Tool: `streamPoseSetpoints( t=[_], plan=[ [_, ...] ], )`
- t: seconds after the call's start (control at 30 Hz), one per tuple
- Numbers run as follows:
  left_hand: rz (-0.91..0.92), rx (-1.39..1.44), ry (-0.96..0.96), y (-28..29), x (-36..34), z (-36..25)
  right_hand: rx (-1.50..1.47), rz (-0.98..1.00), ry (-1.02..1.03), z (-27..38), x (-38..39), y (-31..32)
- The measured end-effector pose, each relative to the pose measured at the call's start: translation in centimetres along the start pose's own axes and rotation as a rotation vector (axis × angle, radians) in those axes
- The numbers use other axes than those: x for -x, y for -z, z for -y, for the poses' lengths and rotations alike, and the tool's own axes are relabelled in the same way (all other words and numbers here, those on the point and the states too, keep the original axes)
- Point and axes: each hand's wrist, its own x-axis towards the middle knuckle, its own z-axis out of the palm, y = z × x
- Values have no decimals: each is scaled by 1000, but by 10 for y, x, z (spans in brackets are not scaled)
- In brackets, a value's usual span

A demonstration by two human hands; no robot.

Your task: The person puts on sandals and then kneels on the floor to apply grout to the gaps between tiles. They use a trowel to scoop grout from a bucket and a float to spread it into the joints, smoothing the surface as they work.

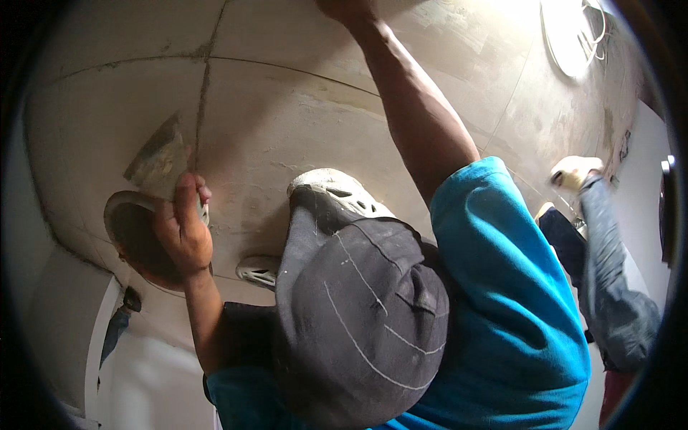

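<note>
My left hand (185,236) is closed, thumb pressed forward, at the narrow end of a putty knife (156,159) with a wide, stained blade. The knife's handle is hidden in the fist. Beneath the same hand is a round bowl (132,233) with a pale rim and a dark grey inside; whether the hand also grips it is unclear. My right arm reaches far forward over the tiles, and the right hand (349,8) is cut off by the top edge, its fingers out of sight. Large, dusty grey tiles (287,122) with dark joints lie below.
Dark grey cloth with pale stitching (358,315) fills the lower middle, close to a pale clog (340,188); a second clog (258,271) is partly covered. At right stands another person's jeans-clad leg (609,251). A white cable (552,43) loops beside bright light. Another leg (116,333) shows at left.
</note>
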Motion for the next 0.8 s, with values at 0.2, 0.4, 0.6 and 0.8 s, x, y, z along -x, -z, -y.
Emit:
streamPoseSetpoints(
  t=[0.2,0.4,0.6,0.8],
  plan=[
    [-94,-799,-552,10,-12,38,319,-229,-55,-40,-18,15],
    [-156,17,-180,-18,-18,10,-929,311,-324,138,-11,26],
    [-223,-68,-251,-17,-13,22,-1526,528,-195,205,51,72],
    [-263,-171,-347,-28,-17,2,-1402,588,-103,228,56,76]
  ],
)
